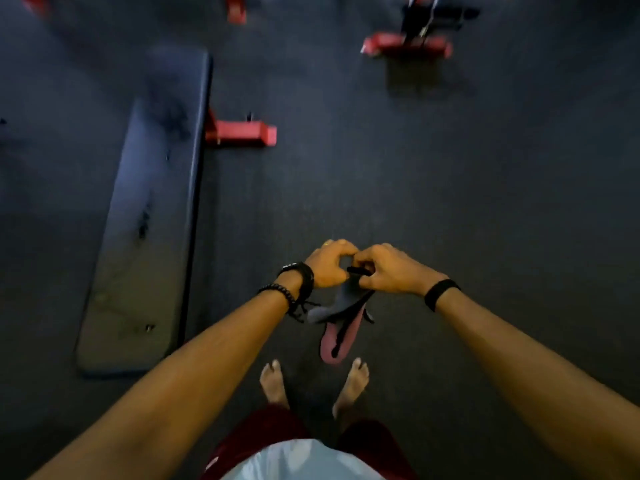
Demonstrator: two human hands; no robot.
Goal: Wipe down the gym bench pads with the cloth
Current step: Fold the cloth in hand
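Note:
A grey and pink cloth [337, 323] hangs in front of me, above the dark floor. My left hand [329, 265] and my right hand [388, 271] both grip its top edge, fingers curled, knuckles almost touching. To my left, a long dark blue bench pad [145, 216] stretches away from me, scuffed and marked on its surface. The hands are well to the right of the pad and do not touch it.
A red steel foot [242, 133] of the bench frame sticks out to the right of the pad. Another red-framed machine base [407, 45] stands at the far right. My bare feet [313, 386] stand on dark rubber flooring.

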